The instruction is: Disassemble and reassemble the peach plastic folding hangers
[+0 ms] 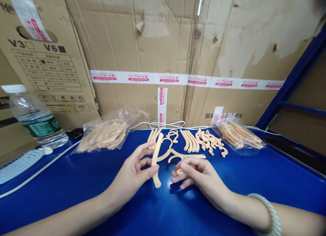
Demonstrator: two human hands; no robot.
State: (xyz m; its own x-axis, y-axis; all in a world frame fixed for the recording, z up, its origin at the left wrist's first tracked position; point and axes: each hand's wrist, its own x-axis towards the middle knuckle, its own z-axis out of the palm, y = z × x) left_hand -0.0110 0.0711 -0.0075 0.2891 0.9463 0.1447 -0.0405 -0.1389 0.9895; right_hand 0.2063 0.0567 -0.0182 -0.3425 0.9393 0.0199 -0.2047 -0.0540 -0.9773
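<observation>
Strip (157,161) at dial centre, upright in the left hand (145,164), which grasps it between thumb and fingers above the table (163,208). Right hand (191,173) between 3 and 4 o'clock: fingers curled, pinching a pale piece (179,171) mostly hidden by them. A green-white band (266,208) circles the right wrist.

Table: flat, saturated blue, glossy, with a light reflection between the hands. Toward 1 o'clock, just beyond the strip, a curved part (167,139) lies with its ends near other pale parts. At 2 o'clock, row of strips (189,140), side by side; next to it, between 2 and 3, a loose heap of S-shaped parts (211,142).

Clear bags of pale parts: left bag (104,134) at 10, right bag (240,135) between 2 and 3. Black slab (296,156) at 3, near the table's edge. Bottle (38,118) between 9 and 10, white cap, green label; white cable (43,169) runs near it.

Room: creased, scuffed cardboard (114,42) walls the far side at 12, crossed by red-and-white tape (147,78). Printed carton (51,66), marked V3 and V6, between 10 and 11. Blue post (292,72) slants at 2.
</observation>
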